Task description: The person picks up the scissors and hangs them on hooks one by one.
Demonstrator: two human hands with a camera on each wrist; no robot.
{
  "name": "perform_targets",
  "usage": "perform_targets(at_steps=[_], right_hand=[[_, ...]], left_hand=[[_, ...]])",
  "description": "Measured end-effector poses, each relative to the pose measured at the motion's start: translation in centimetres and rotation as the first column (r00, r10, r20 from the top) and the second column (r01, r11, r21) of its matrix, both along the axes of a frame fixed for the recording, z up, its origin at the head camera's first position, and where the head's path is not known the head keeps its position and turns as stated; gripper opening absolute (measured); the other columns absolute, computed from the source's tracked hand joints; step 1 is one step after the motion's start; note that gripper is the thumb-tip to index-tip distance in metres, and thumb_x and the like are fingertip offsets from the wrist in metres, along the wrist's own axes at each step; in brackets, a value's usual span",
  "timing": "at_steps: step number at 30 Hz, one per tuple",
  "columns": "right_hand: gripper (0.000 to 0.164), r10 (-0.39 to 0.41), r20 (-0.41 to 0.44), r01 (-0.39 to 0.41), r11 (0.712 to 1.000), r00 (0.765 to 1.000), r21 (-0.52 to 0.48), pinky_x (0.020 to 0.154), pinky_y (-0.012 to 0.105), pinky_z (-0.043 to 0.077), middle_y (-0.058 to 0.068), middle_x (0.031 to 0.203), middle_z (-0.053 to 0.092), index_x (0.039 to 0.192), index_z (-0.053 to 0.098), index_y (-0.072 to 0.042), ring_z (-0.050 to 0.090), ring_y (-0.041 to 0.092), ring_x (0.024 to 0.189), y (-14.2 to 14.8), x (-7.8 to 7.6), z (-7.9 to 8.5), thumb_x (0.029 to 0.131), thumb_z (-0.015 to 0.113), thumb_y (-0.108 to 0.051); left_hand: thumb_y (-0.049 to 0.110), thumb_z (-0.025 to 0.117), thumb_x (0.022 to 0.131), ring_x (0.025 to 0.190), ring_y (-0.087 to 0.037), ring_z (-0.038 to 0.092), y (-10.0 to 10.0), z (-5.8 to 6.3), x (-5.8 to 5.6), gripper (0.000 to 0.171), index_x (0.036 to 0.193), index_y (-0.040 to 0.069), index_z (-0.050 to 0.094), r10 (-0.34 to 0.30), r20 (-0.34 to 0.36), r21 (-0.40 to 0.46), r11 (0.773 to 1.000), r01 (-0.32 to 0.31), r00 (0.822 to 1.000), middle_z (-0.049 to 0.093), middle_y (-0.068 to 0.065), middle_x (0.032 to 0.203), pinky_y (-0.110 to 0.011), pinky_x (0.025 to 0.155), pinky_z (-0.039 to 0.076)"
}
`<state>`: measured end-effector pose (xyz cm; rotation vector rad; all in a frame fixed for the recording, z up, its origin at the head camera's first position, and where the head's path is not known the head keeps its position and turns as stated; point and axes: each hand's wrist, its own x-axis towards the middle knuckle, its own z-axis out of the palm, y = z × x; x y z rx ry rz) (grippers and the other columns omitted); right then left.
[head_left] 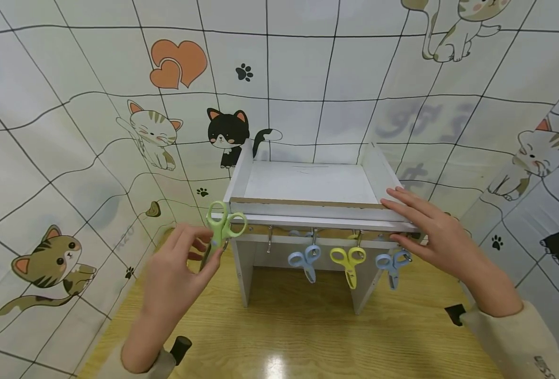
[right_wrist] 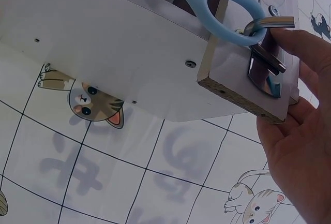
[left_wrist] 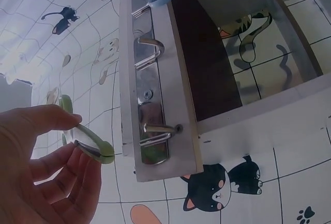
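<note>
My left hand (head_left: 177, 268) pinches a pair of green scissors (head_left: 221, 227) between thumb and fingers, handle loops pointing up. The scissors are just off the left front corner of a small white shelf (head_left: 308, 181). In the left wrist view, a bare metal hook (left_wrist: 161, 129) at the end of the hook rail is near them, apart from them. My right hand (head_left: 426, 229) grips the shelf's right front corner, fingers on top and thumb below. Blue scissors (head_left: 305, 260), yellow scissors (head_left: 348, 261) and another blue pair (head_left: 393, 265) hang from hooks along the front.
Another bare hook (head_left: 269, 239) is left of the hanging scissors. The shelf stands on a wood-grain table (head_left: 303, 326), its side panels reaching down to the surface. Cat-patterned sheeting (head_left: 298, 68) surrounds the table at the back and sides.
</note>
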<state>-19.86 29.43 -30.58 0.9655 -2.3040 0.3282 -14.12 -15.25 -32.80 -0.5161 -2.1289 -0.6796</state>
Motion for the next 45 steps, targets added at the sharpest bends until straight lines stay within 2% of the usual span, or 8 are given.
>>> perform_targets(at_steps=[4, 7, 16, 23, 26, 29, 34, 45], right_hand=[[0.057, 0.019, 0.005, -0.018, 1.000, 1.000, -0.016, 0.101, 0.000, 0.031, 0.008, 0.153, 0.049, 0.144, 0.055, -0.017, 0.034, 0.010, 0.149, 0.0, -0.1, 0.0, 0.093, 0.069, -0.040], [0.057, 0.027, 0.003, -0.027, 0.999, 1.000, -0.021, 0.103, -0.001, 0.029, 0.008, 0.153, 0.049, 0.144, 0.055, -0.016, 0.035, 0.011, 0.149, 0.0, -0.2, -0.1, 0.096, 0.061, -0.047], [0.063, 0.026, -0.029, -0.026, 1.000, 0.999, -0.012, 0.087, 0.016, 0.044, 0.008, 0.152, 0.050, 0.143, 0.056, -0.016, 0.036, 0.010, 0.148, 0.0, -0.3, -0.2, 0.099, 0.044, -0.059], [0.061, 0.008, -0.014, -0.009, 1.000, 1.000, -0.006, 0.079, 0.030, 0.047, 0.008, 0.153, 0.049, 0.145, 0.054, -0.016, 0.034, 0.009, 0.149, 0.0, -0.3, -0.2, 0.099, 0.049, -0.055], [0.059, 0.006, -0.005, -0.006, 1.000, 1.000, -0.007, 0.081, 0.024, 0.046, 0.009, 0.153, 0.048, 0.145, 0.054, -0.016, 0.034, 0.010, 0.149, 0.0, -0.2, -0.2, 0.098, 0.054, -0.051], [0.060, 0.011, 0.000, -0.011, 1.000, 1.000, -0.012, 0.089, 0.013, 0.042, 0.009, 0.153, 0.048, 0.145, 0.053, -0.016, 0.034, 0.011, 0.150, 0.0, -0.3, -0.3, 0.098, 0.053, -0.053], [0.064, 0.036, 0.000, -0.036, 0.999, 0.999, -0.029, 0.105, -0.002, 0.025, 0.009, 0.153, 0.048, 0.145, 0.054, -0.015, 0.034, 0.011, 0.150, 0.0, -0.4, -0.4, 0.099, 0.044, -0.058], [0.064, 0.027, -0.011, -0.028, 0.999, 1.000, -0.035, 0.102, 0.000, 0.028, 0.007, 0.153, 0.048, 0.144, 0.055, -0.016, 0.035, 0.010, 0.149, -0.1, -0.4, -0.4, 0.098, 0.043, -0.059]], left_hand=[[0.002, 0.084, 0.072, 0.072, -0.008, 0.065, 0.8, -0.8, 0.2, 0.034, 0.101, 0.005, 0.065, -0.043, 0.003, -0.012, 0.999, 0.043, 0.999, 0.063, -0.002, 0.091, -0.012, 0.062, 0.057], [0.003, 0.084, 0.073, 0.072, -0.006, 0.065, 1.3, -1.5, 0.3, 0.034, 0.100, 0.007, 0.064, -0.063, 0.021, -0.018, 0.998, 0.064, 0.998, 0.063, 0.000, 0.092, -0.010, 0.062, 0.056], [0.004, 0.085, 0.072, 0.071, -0.004, 0.064, 2.1, -3.3, 0.4, 0.035, 0.099, 0.009, 0.063, -0.082, 0.073, -0.009, 0.997, 0.083, 0.994, 0.062, 0.001, 0.092, -0.009, 0.061, 0.054], [0.008, 0.085, 0.072, 0.069, -0.004, 0.065, 2.7, -4.5, 0.2, 0.032, 0.096, 0.009, 0.064, -0.036, 0.035, -0.049, 0.998, 0.038, 0.999, 0.063, 0.003, 0.088, -0.008, 0.059, 0.053], [0.009, 0.085, 0.072, 0.068, -0.005, 0.065, 3.0, -5.0, 0.0, 0.031, 0.095, 0.009, 0.065, -0.021, 0.011, -0.064, 0.998, 0.022, 1.000, 0.063, 0.003, 0.087, -0.010, 0.057, 0.054], [0.008, 0.085, 0.072, 0.068, -0.005, 0.064, 3.1, -5.6, -0.2, 0.031, 0.095, 0.008, 0.065, -0.027, 0.022, -0.053, 0.998, 0.028, 0.999, 0.062, 0.001, 0.086, -0.011, 0.057, 0.054], [0.008, 0.086, 0.072, 0.069, -0.006, 0.064, 3.2, -6.5, -0.6, 0.032, 0.096, 0.009, 0.065, -0.006, 0.049, -0.045, 0.999, 0.009, 0.999, 0.062, 0.001, 0.087, -0.011, 0.059, 0.055], [0.010, 0.087, 0.070, 0.067, -0.009, 0.066, 3.4, -7.9, -1.2, 0.033, 0.094, 0.008, 0.065, 0.040, 0.002, -0.052, 0.998, -0.039, 0.999, 0.061, 0.000, 0.084, -0.013, 0.057, 0.054]])
